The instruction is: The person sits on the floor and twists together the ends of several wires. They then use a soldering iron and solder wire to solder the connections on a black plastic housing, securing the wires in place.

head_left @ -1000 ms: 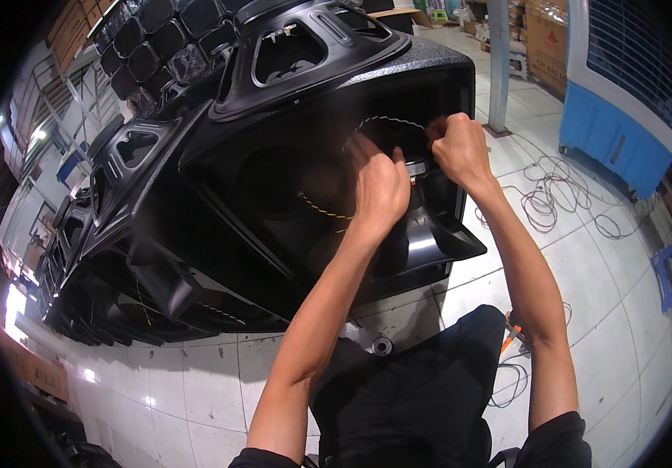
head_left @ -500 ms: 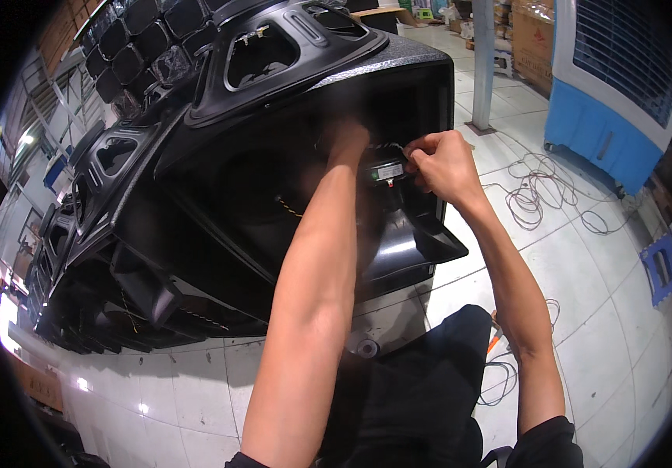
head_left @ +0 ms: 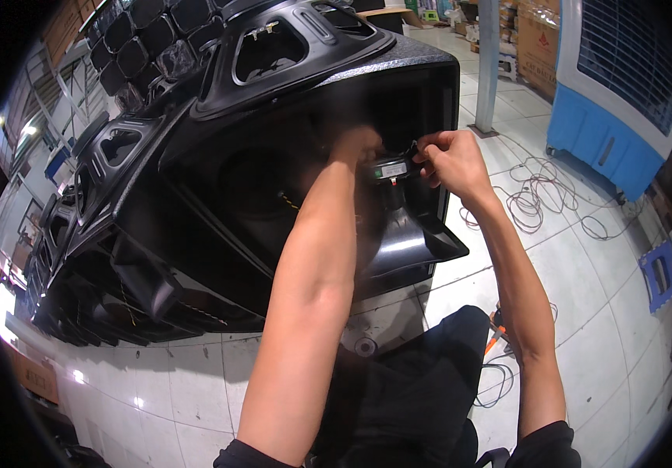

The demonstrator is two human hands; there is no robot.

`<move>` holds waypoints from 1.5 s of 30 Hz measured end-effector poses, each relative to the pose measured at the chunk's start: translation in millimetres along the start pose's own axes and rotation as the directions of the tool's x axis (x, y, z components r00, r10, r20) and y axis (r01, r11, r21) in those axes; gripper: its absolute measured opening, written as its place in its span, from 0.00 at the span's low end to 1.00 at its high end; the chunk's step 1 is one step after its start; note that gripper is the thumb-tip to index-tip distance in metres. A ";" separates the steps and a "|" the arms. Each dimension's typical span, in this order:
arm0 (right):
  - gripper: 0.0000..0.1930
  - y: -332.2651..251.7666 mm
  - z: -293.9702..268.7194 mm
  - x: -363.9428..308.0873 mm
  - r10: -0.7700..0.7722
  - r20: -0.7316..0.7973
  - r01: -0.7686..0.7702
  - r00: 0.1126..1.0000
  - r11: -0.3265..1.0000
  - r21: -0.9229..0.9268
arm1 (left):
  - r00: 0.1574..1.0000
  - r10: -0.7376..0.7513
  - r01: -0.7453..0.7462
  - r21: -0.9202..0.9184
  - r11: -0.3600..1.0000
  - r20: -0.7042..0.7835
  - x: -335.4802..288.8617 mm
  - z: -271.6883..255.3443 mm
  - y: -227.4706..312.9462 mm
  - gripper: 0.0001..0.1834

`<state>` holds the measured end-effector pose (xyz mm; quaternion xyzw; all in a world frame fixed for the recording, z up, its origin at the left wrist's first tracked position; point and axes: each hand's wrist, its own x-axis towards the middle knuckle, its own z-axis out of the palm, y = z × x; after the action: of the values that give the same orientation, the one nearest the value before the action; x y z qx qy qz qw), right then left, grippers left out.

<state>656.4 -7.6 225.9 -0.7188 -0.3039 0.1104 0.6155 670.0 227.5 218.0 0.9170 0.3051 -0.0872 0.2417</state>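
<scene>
A black speaker cabinet (head_left: 422,58) lies in front of me with its open side facing me. A black horn (head_left: 410,242) sits at the opening, with a round compression driver (head_left: 390,169) bearing a pale label behind it. My right hand (head_left: 454,164) is beside the driver, thumb and fingers pinched on a thin twisted wire (head_left: 414,146). My left hand (head_left: 358,144) reaches inside the cabinet next to the driver; its fingers are lost in shadow. Another thin yellow-and-black wire (head_left: 288,200) comes out of the cabinet's inner wall, left of my forearm.
More black cabinets (head_left: 141,281) stand in a row to the left. A moulded black frame (head_left: 297,62) lies on top. At right are a blue-and-white air cooler (head_left: 605,132), a metal post (head_left: 488,70), loose cables (head_left: 539,195) and a blue plastic stool (head_left: 662,269). A tape roll (head_left: 365,347) lies on the floor.
My right hand has shifted slightly right with the wire. My left hand has moved a little toward the driver. The whole view has shifted slightly.
</scene>
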 end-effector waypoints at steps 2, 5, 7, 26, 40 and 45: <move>0.13 -0.1 1.8 0.5 -0.014 -0.033 0.016 0.999 0.999 0.038 | 1.000 0.026 -0.026 -0.186 0.982 0.003 -14.6 -8.5 10.6 0.14; 0.12 3.9 8.3 2.4 -0.014 -0.120 0.033 0.993 0.987 0.157 | 0.998 0.051 -0.038 -0.237 0.971 0.047 -41.2 -24.1 31.5 0.18; 0.10 5.4 14.0 4.4 0.005 -0.187 0.047 0.982 0.960 0.275 | 0.987 0.145 -0.154 -0.158 0.975 -0.065 -53.8 -26.0 33.3 0.20; 0.11 18.4 50.7 -50.0 -0.047 -0.001 0.045 0.999 0.960 0.277 | 0.861 0.320 -0.474 -0.397 0.786 -0.395 -138.5 4.7 -3.9 0.18; 0.12 37.9 62.9 -53.6 -0.007 -0.037 0.016 0.999 0.971 0.237 | 0.827 0.327 -0.523 -0.413 0.746 -0.457 -131.1 22.1 -8.8 0.18; 0.11 33.0 62.0 -59.5 0.113 -0.007 -0.102 0.994 0.924 0.369 | 0.818 0.316 -0.533 -0.425 0.732 -0.480 -135.5 26.2 -10.6 0.18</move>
<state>586.3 7.1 168.1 -0.6076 -0.2293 0.1890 0.7366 555.1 151.8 232.8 0.8546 0.1351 0.2387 0.4410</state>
